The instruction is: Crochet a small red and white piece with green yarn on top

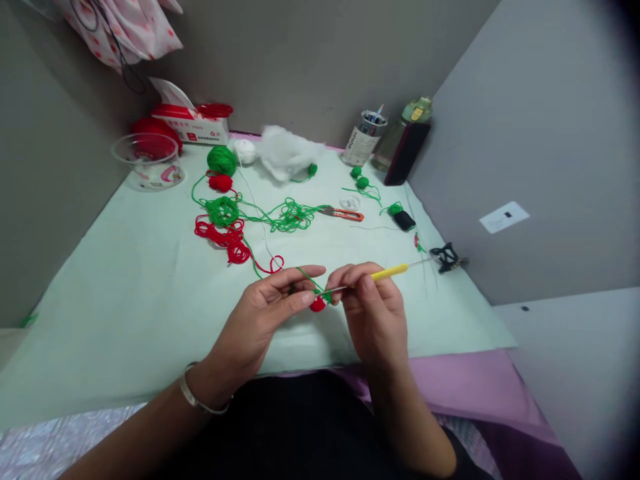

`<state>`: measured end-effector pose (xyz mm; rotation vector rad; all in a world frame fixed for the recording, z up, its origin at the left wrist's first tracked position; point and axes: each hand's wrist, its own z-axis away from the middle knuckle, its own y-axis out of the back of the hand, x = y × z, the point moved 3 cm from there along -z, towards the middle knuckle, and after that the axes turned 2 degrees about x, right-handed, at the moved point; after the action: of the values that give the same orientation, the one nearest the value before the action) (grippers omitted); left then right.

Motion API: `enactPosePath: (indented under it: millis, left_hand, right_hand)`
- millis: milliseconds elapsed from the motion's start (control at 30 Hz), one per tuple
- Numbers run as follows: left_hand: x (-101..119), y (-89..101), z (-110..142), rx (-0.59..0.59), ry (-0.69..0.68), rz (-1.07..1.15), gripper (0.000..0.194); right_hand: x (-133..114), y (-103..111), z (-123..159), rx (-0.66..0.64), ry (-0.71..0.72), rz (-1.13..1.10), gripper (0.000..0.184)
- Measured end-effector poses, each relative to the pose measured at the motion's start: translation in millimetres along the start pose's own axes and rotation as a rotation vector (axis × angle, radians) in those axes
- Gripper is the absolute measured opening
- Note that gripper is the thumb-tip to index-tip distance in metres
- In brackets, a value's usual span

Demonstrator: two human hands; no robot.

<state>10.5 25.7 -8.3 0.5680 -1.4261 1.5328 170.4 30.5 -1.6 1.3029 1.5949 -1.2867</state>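
Observation:
My left hand pinches a small red crocheted piece with green stitches, and a green yarn strand runs over its forefinger. My right hand grips a crochet hook with a yellow handle; the metal tip points into the red piece. Both hands hover over the near part of a pale green table. The strand leads back to loose green yarn and red yarn lying farther away.
Orange-handled snips, a green yarn ball, white stuffing, a clear plastic bowl, a tissue box, a pen cup, a bottle, small green pieces and a black clip sit along the back and right.

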Motion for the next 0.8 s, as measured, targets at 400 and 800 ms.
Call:
enactPosePath:
  millis: [400,800]
  left_hand:
    - [8.5,4.3,6.0,0.138,-0.229,-0.384,0.030]
    - [8.6,0.5,19.2,0.191,-0.681,-0.615,0.037]
  right_hand:
    - [-16.3,-2.9,19.7,-0.113,0.365,0.396,0.024]
    - [-12.4,-2.1,23.6,-0.183,0.538,0.576,0.023]
